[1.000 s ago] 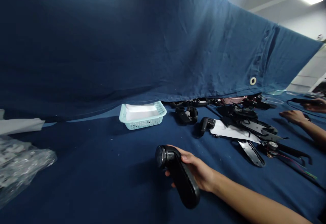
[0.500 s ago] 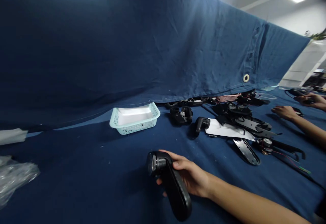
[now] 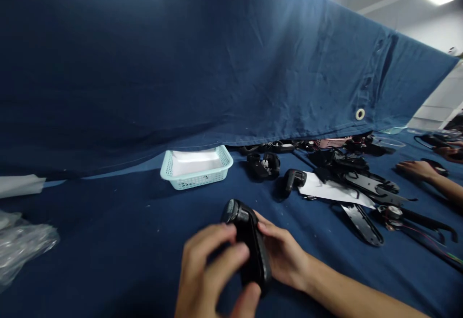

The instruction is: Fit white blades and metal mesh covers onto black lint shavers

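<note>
A black handheld device (image 3: 249, 241) with a round ribbed head and a long handle is held above the blue cloth table (image 3: 108, 241). My right hand (image 3: 284, 260) is wrapped round the handle from the right. My left hand (image 3: 211, 279) has come in from below, blurred, with its fingers curled against the handle's left side. The round head points up and left, away from me.
A pale green basket (image 3: 197, 168) with white contents stands behind. Black parts and a white sheet (image 3: 333, 190) lie scattered at right. Another person's hand (image 3: 415, 168) rests at far right. A blue curtain (image 3: 217, 67) hangs across the back. Clear plastic bags (image 3: 21, 245) lie at left.
My left hand has come into view from below and closed against the device. My right hand has lifted and tilted the device more upright.
</note>
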`<state>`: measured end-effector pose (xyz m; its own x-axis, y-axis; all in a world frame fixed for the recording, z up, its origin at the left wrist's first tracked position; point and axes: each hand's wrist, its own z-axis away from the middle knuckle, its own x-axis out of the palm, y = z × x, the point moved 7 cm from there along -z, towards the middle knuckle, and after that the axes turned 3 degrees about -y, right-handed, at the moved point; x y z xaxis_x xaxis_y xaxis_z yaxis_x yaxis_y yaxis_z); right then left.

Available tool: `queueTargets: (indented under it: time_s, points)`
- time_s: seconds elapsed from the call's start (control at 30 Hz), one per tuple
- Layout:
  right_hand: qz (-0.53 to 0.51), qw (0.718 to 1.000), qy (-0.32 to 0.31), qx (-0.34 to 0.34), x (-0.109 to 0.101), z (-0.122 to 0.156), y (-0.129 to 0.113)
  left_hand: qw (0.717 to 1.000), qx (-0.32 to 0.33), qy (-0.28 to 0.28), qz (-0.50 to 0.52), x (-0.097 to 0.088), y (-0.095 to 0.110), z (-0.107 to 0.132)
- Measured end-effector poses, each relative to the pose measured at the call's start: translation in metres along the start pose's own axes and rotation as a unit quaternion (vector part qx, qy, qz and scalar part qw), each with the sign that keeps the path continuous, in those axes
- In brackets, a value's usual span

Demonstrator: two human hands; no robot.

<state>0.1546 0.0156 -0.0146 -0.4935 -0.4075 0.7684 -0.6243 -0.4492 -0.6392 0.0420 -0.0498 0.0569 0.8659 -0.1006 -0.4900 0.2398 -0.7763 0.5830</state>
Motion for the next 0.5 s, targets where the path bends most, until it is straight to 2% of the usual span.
queueTargets:
  time_s: [0.03, 0.1, 0.2, 0.3, 0.43, 0.5]
  points:
    - [0.008, 1.000, 0.008, -0.006, -0.001, 0.001, -0.002, 0.994, -0.040, 0.088, -0.051, -0.016, -0.018, 0.003]
    - [0.032, 0.999, 0.026, -0.017, -0.001, 0.003, -0.004, 0.989, -0.098, 0.104, -0.039, -0.019, -0.046, 0.008]
    - [0.078, 0.995, 0.050, -0.031, -0.001, 0.006, -0.007, 0.977, -0.184, 0.013, 0.109, 0.003, -0.073, 0.013]
    - [0.138, 0.986, 0.080, -0.047, -0.005, 0.010, -0.009, 0.949, -0.237, -0.036, 0.203, 0.019, -0.078, 0.018]
    - [0.220, 0.969, 0.088, -0.063, -0.008, 0.011, -0.010, 0.924, -0.308, -0.038, 0.221, 0.021, -0.080, 0.026]
    - [0.252, 0.963, 0.071, -0.068, -0.006, 0.012, -0.012, 0.923, -0.313, -0.034, 0.220, 0.021, -0.079, 0.028]
